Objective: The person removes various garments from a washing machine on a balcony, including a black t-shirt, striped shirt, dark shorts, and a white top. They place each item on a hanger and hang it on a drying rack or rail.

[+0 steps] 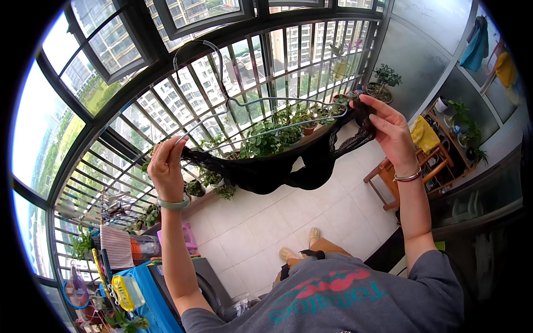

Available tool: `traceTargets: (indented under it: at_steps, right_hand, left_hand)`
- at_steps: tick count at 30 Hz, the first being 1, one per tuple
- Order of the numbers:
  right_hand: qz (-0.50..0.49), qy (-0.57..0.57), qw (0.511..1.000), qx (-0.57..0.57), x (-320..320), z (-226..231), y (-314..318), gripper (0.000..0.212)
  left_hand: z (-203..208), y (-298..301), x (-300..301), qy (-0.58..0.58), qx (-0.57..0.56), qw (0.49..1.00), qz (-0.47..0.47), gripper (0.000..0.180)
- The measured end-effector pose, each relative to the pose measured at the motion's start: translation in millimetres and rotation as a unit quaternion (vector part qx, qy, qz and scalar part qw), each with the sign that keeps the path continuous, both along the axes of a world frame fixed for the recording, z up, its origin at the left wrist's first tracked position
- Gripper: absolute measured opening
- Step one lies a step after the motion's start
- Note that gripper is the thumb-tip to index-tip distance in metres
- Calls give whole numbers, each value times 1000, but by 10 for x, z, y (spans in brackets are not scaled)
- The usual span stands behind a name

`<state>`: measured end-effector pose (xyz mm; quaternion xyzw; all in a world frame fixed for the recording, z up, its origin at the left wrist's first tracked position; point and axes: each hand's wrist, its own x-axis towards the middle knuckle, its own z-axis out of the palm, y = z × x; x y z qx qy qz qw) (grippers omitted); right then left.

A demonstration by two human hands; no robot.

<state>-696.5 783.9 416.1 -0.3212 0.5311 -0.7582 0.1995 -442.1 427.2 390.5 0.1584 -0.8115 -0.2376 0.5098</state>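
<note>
A yellow container (127, 293) sat at the near left, against the edge of a blue cover (145, 297). Beyond it, a pink plastic stool (191, 237) stood on the tiled floor (250, 227), toward its left edge.

The left hand (165, 166), with a pale green bangle (173, 204) at its wrist, was closed to a pinch: thumb and fingertips met on the lace end of a black bra (305, 169), and the end of a wire hanger (226, 99) came right up to the same fingertips. Whether they gripped the wire too, I could not tell.

The bra was stretched in the air between both hands, above the floor, its cups sagging in the middle. The hanger lay just above and behind it, tilted, hook up toward the left, its right end touching the dark strap near the other hand. Behind the hanger, potted plants (264, 141) lined the floor's far edge along the railing (194, 91).

The right hand (393, 130) was partly closed, thumb and forefinger pinching the bra's other lace end, the remaining fingers loosely curled. A bracelet (408, 176) circled that wrist. Past it, a wooden chair (383, 180) stood by the floor's right edge, near a yellow cloth (425, 136).
</note>
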Motion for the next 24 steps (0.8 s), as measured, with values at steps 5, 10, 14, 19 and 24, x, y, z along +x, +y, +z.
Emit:
traceTargets:
  at_steps: [5,10,14,19,24]
  right_hand:
    - [-38,40,998,-3,-122,222,286,39]
    - [-80,123,989,-6,-365,581,577,38]
    - [-71,194,978,36,-635,766,788,36]
    - [-150,347,917,126,-1186,970,1220,30]
    - [-185,333,900,214,-1725,1062,1758,30]
  left_hand:
    - [30,138,-488,25,30,995,-88,9]
    - [249,390,-1004,5,-9,992,-128,8]
    - [454,784,-1596,1,-30,989,-148,10]
    - [645,1129,-2356,13,8,980,-197,12]
    - [880,1484,-3134,10,17,967,-253,16]
